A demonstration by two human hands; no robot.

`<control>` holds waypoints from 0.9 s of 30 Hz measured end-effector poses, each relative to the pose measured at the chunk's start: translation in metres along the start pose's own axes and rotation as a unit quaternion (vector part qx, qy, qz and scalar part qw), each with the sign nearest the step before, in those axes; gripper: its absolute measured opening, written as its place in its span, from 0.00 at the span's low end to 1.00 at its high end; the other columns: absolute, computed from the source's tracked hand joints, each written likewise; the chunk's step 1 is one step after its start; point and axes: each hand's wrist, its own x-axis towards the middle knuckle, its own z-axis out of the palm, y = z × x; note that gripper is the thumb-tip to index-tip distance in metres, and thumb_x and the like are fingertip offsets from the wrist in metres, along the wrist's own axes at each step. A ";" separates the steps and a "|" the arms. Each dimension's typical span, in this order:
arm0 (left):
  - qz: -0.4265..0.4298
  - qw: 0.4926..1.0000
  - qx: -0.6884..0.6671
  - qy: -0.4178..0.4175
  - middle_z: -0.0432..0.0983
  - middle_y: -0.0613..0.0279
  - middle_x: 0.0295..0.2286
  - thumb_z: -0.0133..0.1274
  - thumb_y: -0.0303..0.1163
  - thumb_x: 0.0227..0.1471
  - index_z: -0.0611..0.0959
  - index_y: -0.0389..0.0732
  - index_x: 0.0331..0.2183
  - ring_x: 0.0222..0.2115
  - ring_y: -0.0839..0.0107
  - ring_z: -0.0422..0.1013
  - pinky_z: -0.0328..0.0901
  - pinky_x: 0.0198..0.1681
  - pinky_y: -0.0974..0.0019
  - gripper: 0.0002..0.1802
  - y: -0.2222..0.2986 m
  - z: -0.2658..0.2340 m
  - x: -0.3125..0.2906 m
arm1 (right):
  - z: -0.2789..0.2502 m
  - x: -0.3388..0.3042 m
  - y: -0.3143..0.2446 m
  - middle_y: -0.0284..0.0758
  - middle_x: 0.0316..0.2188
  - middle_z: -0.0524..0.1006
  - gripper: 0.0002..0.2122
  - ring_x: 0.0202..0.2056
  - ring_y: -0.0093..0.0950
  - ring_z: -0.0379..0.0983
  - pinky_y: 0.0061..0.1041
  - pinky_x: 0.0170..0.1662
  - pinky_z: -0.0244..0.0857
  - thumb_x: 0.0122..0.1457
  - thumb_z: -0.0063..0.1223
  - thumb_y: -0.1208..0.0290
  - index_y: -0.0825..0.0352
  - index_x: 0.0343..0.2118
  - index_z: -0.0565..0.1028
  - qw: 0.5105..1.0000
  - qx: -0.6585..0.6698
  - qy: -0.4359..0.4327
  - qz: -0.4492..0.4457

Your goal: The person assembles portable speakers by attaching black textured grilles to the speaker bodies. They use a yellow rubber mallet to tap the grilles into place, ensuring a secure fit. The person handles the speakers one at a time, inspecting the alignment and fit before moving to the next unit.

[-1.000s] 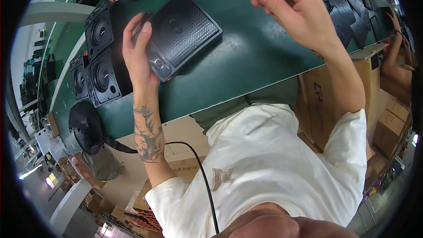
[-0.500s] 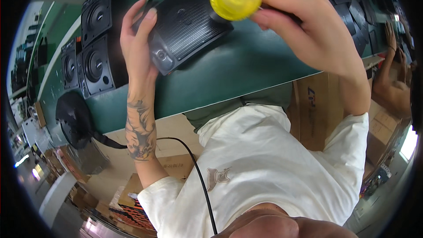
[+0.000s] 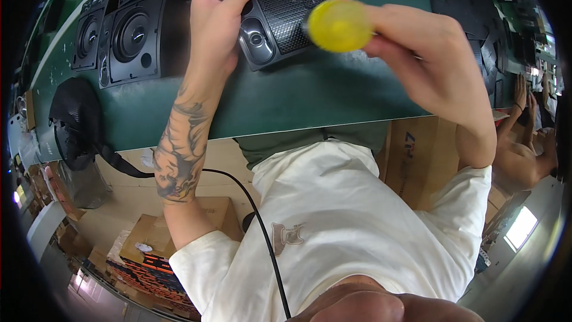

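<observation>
My left hand (image 3: 215, 27) grips the left side of a black speaker (image 3: 289, 9) with a perforated front grille and a small round tweeter in its corner. The thumb lies over the edge, and the other fingers are partly hidden behind the cabinet. My right hand (image 3: 426, 50) is closed round what looks like a mallet (image 3: 339, 25) with a round, translucent yellow head. Its handle is mostly hidden in the fingers. The yellow head is slightly blurred and overlaps the right edge of the grille; whether it touches cannot be told.
Several black speakers without grilles (image 3: 134, 36) stand left on the green table (image 3: 298, 104). A black bag (image 3: 74, 116) with a strap sits at the table's left end. Flat black panels (image 3: 459, 15) lie at the far right. Beyond them are another person's arms (image 3: 518, 137). A black cable (image 3: 250, 200) crosses my shirt.
The speaker and my left hand have shifted right and up in view. The yellow mallet head has moved right and lower, staying beside the grille's right edge. The view itself has also shifted.
</observation>
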 end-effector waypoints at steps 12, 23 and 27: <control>0.002 1.000 0.025 0.008 0.72 0.61 0.43 0.65 0.31 0.56 0.80 0.38 0.53 0.42 0.74 0.74 0.70 0.46 0.71 0.24 0.002 0.006 0.001 | -0.009 -0.033 0.024 0.43 0.31 0.80 0.14 0.31 0.43 0.75 0.34 0.35 0.69 0.61 0.58 0.76 0.70 0.50 0.78 0.997 -0.040 -0.009 0.070; -0.027 0.998 -0.058 -0.012 0.75 0.59 0.45 0.61 0.28 0.57 0.78 0.33 0.53 0.43 0.74 0.74 0.69 0.48 0.71 0.23 0.001 0.002 0.004 | -0.007 0.019 0.014 0.40 0.33 0.82 0.13 0.31 0.34 0.78 0.27 0.38 0.71 0.63 0.56 0.78 0.72 0.49 0.78 0.992 -0.052 0.104 -0.038; -0.022 0.999 -0.048 0.000 0.73 0.58 0.47 0.61 0.29 0.57 0.78 0.34 0.53 0.44 0.74 0.72 0.67 0.50 0.70 0.23 0.005 0.003 0.001 | 0.012 0.036 0.008 0.48 0.33 0.80 0.14 0.36 0.50 0.77 0.43 0.41 0.71 0.63 0.55 0.73 0.71 0.51 0.77 0.999 -0.013 0.029 -0.023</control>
